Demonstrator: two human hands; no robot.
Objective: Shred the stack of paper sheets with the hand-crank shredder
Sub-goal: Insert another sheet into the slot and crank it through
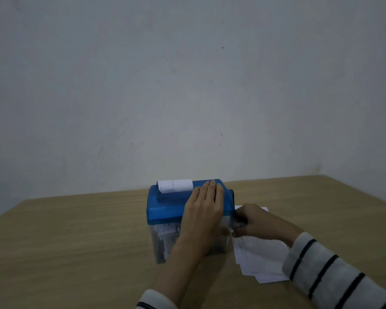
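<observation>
A hand-crank shredder with a blue lid (165, 204) stands on the wooden table (76, 241). Its clear bin (165, 239) holds white shreds. A white sheet (176, 185) sticks up from the slot at the lid's back left. My left hand (206, 204) lies flat on the right part of the lid, fingers straight. My right hand (252, 220) grips the crank handle (237, 224) on the shredder's right side; the handle is blurred. A stack of white paper sheets (261, 259) lies on the table right of the shredder, partly under my right forearm.
A plain pale wall (187, 85) rises just behind the table's far edge. The table's right corner (325, 176) meets the wall at the back right. Both my sleeves are white with dark stripes.
</observation>
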